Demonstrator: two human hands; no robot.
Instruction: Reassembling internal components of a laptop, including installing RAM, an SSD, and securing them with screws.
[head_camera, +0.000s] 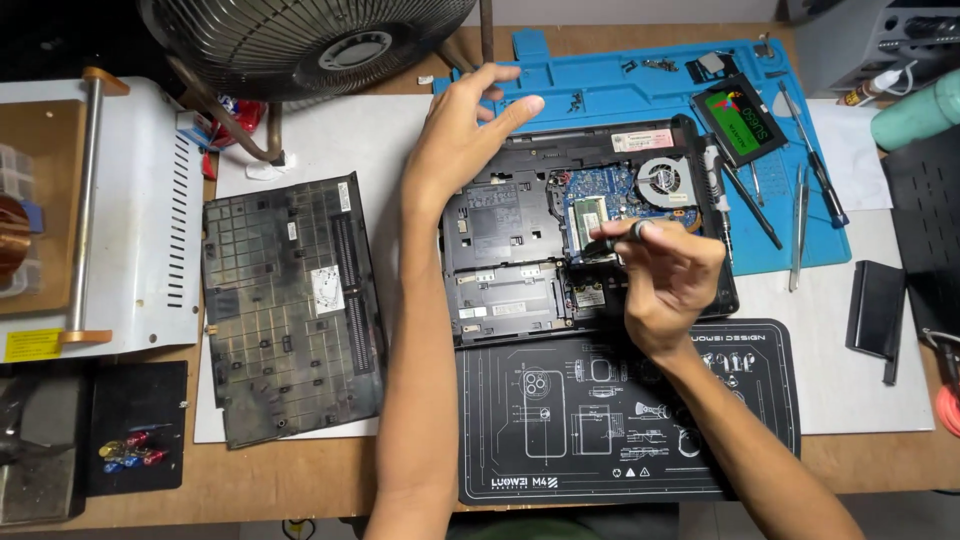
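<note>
Resting spread and empty on the upper edge of the opened laptop (590, 240) at centre frame, the left hand (462, 140) seems to steady it, while the right hand (665, 275) pinches a dark tool (608, 238) over the exposed board. Its removed bottom cover (290, 305) lies aside at left, on the worktop (330, 480).

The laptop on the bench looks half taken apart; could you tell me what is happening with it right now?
A person is working on the opened laptop, which lies bottom up with its board and fan exposed. The right hand holds a dark tool over the memory area, while the left hand hovers open above the laptop's far left corner. The removed bottom cover lies to the left, and a drive sits on the blue mat.
</note>
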